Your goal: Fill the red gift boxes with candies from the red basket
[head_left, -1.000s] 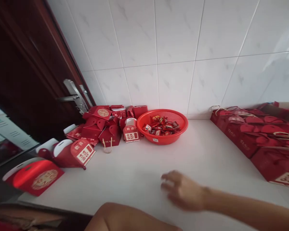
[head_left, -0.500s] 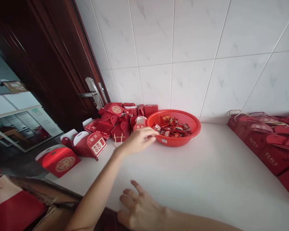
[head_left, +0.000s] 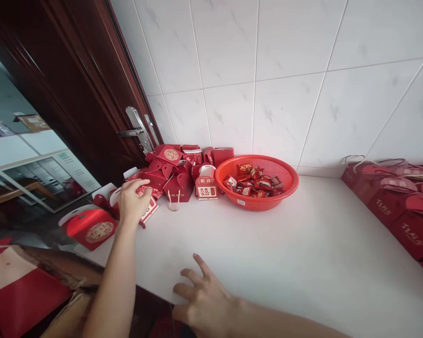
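Observation:
My left hand is over an open red box with white inner flaps at the table's left; its fingers are bent and parted, and nothing shows between them. Near the front edge of the white table, my right hand hovers with spread fingers, holding nothing. A red box with a gold round emblem stands left of my left hand. The red plastic basket holds wrapped sweets and sits by the wall. Beside it is a small box with a white label.
Several red boxes are heaped by the dark door and wall. Rows of red gift boxes with cord handles line the right side. A cardboard carton with red items is at the lower left.
My left hand has moved left, from the basket's rim to the open box. My right hand remains near the front edge. The view has shifted slightly.

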The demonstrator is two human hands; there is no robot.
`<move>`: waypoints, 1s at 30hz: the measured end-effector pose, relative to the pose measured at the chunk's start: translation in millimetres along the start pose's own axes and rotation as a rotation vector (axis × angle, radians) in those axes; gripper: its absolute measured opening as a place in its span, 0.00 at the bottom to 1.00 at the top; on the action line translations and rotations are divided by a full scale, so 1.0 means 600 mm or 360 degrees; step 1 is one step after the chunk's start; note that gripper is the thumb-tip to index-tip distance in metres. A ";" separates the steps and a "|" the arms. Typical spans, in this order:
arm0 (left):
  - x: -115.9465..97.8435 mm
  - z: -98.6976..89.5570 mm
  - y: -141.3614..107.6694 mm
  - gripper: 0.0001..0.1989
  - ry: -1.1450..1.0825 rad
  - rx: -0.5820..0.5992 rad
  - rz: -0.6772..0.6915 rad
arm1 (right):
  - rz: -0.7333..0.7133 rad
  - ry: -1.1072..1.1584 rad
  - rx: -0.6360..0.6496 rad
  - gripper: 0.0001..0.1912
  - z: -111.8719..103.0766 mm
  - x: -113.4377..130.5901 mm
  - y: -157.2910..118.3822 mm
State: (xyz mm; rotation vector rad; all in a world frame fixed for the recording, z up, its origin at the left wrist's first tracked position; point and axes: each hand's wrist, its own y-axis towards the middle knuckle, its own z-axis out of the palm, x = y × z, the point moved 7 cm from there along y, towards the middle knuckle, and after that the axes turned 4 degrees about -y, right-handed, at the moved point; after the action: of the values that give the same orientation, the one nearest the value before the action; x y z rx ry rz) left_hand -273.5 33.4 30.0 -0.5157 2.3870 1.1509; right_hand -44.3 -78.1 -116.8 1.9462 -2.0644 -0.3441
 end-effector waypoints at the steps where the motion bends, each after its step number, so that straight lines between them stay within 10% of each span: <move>1: 0.008 -0.007 0.000 0.12 0.0044 -0.0017 -0.0020 | 0.0004 0.0009 -0.0005 0.11 0.000 -0.001 -0.001; 8: 0.053 -0.044 -0.008 0.15 0.0359 -0.0159 -0.0150 | 0.0022 0.0052 0.0005 0.13 0.005 -0.007 -0.005; 21: 0.053 -0.020 -0.031 0.09 0.0553 0.0293 -0.0422 | 0.0007 -0.0039 0.0027 0.13 0.011 -0.006 -0.002; 25: 0.017 -0.042 -0.049 0.08 0.0204 0.0276 -0.0283 | -0.0037 -0.0031 -0.0010 0.12 0.012 -0.010 -0.004; 30: -0.117 -0.019 -0.110 0.16 -0.0666 0.0772 0.0317 | -0.0063 -0.0139 0.0010 0.09 0.003 0.002 0.000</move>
State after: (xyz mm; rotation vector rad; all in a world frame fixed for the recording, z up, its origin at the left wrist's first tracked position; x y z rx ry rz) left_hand -184.3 -4.3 31.9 0.1170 2.2561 0.6286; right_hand -44.9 -79.6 -118.4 2.0121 -2.0849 -0.4392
